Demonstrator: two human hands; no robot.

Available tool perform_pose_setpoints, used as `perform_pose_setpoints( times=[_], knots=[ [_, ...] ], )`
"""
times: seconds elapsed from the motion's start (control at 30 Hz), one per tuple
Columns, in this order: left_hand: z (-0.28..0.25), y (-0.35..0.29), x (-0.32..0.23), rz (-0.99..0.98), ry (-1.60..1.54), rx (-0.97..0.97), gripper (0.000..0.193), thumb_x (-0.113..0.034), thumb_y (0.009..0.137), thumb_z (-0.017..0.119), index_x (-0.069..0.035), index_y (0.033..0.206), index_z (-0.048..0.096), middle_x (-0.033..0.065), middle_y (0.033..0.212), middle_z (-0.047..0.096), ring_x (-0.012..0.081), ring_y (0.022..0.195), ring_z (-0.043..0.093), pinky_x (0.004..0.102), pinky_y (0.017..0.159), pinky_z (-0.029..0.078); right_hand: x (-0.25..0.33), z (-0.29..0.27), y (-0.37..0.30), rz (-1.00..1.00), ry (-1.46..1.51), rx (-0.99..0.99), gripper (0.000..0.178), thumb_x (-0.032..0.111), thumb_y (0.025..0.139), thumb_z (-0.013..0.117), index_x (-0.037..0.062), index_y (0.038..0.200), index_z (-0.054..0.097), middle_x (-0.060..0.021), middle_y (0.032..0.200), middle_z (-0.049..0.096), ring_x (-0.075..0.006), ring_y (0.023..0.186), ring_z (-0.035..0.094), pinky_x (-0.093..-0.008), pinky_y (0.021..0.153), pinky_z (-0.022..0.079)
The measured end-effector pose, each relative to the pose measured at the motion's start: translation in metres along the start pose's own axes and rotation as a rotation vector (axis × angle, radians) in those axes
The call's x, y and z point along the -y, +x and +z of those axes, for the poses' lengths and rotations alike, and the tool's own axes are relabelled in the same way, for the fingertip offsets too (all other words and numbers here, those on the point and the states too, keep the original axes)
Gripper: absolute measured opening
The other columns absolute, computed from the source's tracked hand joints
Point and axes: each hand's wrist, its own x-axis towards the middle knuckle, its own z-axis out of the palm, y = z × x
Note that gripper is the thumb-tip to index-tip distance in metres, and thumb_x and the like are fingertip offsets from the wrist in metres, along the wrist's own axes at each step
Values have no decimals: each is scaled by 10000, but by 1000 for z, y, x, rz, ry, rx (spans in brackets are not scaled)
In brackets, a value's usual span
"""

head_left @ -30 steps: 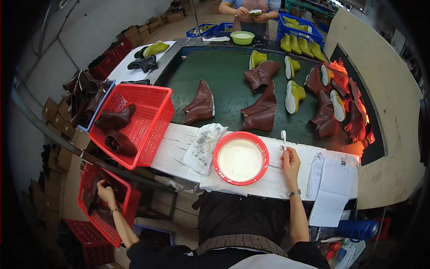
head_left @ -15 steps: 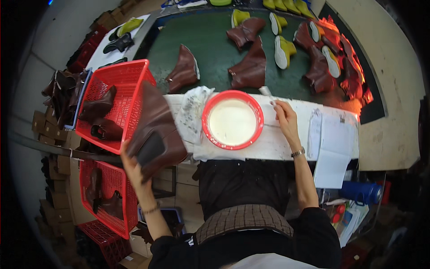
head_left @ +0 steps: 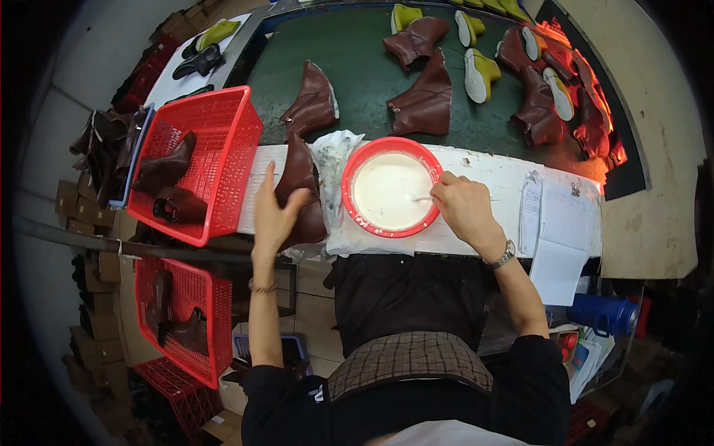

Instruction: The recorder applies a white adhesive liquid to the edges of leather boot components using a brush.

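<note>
A brown leather boot upper lies on the white work board, just left of the bowl. My left hand is at its left side, fingers stretched and thumb reaching over the leather; whether it touches cannot be told. The red bowl holds a cream-coloured liquid. Over the bowl's right rim, my right hand is closed on a brush, its tip down in the liquid. A stained white cloth is bunched between the upper and the bowl.
Brown boots and yellow-green ones with white soles stand on the dark green conveyor; those at right glow orange. Red baskets with boots are at left. Papers lie right, above a blue flask.
The boot upper, held up in my left hand before, now rests on the board, and that hand has opened. My right hand has moved left and dipped the brush into the bowl.
</note>
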Motion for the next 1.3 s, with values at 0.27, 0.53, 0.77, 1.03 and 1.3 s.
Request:
perform_pose_setpoints(
  times=[0.27, 0.53, 0.77, 1.03, 1.3],
  knots=[
    [1, 37, -13, -154, 166, -9, 974, -262, 702, 788, 1, 1542, 371, 303, 1276, 621, 445, 1178, 620, 467, 990, 504, -18, -1, -32, 209, 403, -321, 161, 196, 914, 729, 103, 1038, 770, -67, 869, 670, -214, 694, 676, -367, 624, 530],
    [-58, 18, -86, -398, -652, 448, 324, -24, 815, 741, 48, 1130, 710, 43, 998, 734, 107, 878, 653, 281, 804, 538, -11, -9, -17, 115, 806, -450, 153, 129, 883, 776, 106, 1034, 782, -33, 891, 674, -188, 724, 644, -318, 676, 494],
    [-62, 10, -127, -442, -789, 830, 356, 51, 802, 787, 68, 1147, 700, 66, 1038, 742, 118, 900, 668, 285, 823, 555, -3, -39, 17, -312, 543, -420, 193, 146, 804, 835, 146, 995, 803, 18, 912, 668, -149, 857, 595, -321, 866, 374],
    [-56, -5, -138, -164, -756, 221, 370, 80, 873, 700, 84, 1242, 664, 68, 1096, 737, 100, 965, 662, 264, 851, 545, 16, -26, 5, -238, 601, -494, 117, 179, 849, 816, 162, 963, 800, 26, 889, 666, -115, 837, 607, -331, 851, 338],
    [-31, 15, -115, -108, -389, 1, 425, -27, 836, 768, 70, 1238, 669, 110, 1072, 763, 157, 966, 712, 307, 872, 558, 25, -11, 3, -160, 625, -445, 143, 151, 837, 817, 131, 977, 797, -6, 902, 673, -159, 799, 609, -332, 775, 402]
  ],
)
